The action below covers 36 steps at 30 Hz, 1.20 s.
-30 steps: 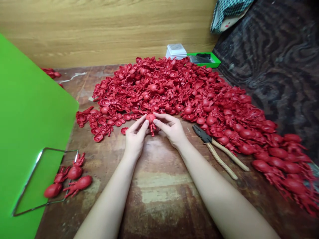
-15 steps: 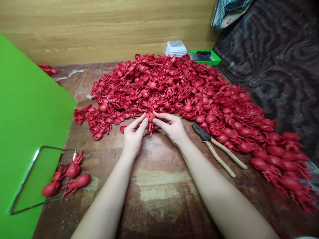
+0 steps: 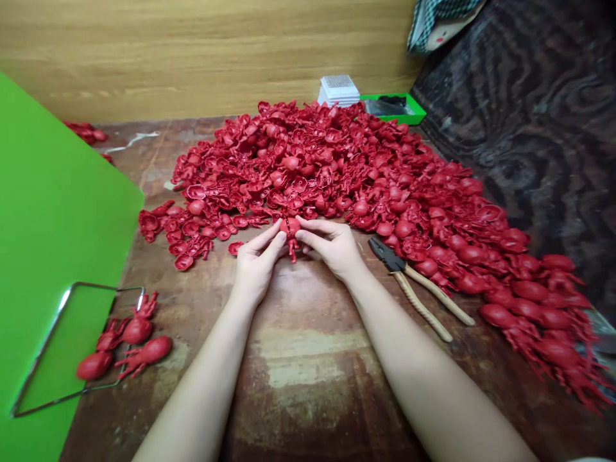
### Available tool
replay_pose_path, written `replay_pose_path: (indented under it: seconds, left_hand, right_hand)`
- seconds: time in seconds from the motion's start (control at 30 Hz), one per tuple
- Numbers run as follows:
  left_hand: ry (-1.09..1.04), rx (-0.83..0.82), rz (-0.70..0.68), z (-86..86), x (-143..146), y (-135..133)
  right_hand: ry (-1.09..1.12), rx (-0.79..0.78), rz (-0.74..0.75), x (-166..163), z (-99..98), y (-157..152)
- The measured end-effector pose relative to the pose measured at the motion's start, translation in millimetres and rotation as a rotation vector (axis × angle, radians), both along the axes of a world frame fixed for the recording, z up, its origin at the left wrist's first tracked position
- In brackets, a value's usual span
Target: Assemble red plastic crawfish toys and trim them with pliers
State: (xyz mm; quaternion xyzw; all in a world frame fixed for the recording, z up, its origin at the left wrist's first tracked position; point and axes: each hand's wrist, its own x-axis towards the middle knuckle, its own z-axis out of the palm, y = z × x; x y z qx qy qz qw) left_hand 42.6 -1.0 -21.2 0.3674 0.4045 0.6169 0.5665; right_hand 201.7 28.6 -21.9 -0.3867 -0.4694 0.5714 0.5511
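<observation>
Both my hands meet at the table's middle, fingertips pinching a small red plastic crab-like figure (image 3: 290, 228) with thin legs dangling below. My left hand (image 3: 257, 266) holds its left side and my right hand (image 3: 332, 247) its right. Just behind my fingers lies a large heap of red plastic shells and legged parts (image 3: 308, 167). Pliers with wrapped tan handles (image 3: 407, 279) rest to the right of my right hand. Several assembled red figures (image 3: 137, 330) lie at the lower left.
A green board (image 3: 58, 224) with a metal wire frame (image 3: 43, 346) covers the left side of the worn wooden table (image 3: 308, 333). A white stacked block (image 3: 338, 91) and green tray (image 3: 394, 109) stand behind the heap, by a wooden wall (image 3: 192, 58). Dark patterned cloth (image 3: 524, 128) lies at the right.
My hands still pinch the same red figure in nearly the same place. The whole scene has drifted slightly up and left in view as the head camera moved.
</observation>
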Motion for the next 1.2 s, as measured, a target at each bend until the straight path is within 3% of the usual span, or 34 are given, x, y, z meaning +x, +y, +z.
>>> replay_pose_path:
  seconds: [0.17, 0.37, 0.5, 0.7, 0.97, 1.2]
  left_hand:
    - [0.056, -0.002, 0.027, -1.4, -1, 1]
    - [0.072, 0.085, 0.092, 0.5, 3, 0]
    - [0.197, 0.183, 0.163, 1.1, 4, -1]
    - [0.421, 0.264, 0.084, 5.6, -1, -3]
    - [0.29, 0.158, 0.046, 4.0, 4, -4]
    - [0.373, 0.19, 0.054, 6.7, 0, -4]
  right_hand:
    - [-0.065, 0.052, 0.004, 3, -3.2, 1]
    - [-0.231, 0.272, -0.048, -2, 1.5, -7]
    - [-0.239, 0.203, 0.026, -10, 2.1, -8]
    - [-0.18, 0.194, 0.014, -11, -3.4, -2]
    - [-0.271, 0.299, 0.02, -8, -1.0, -4]
    - [-0.266, 0.321, -0.001, -10, 0.0, -6]
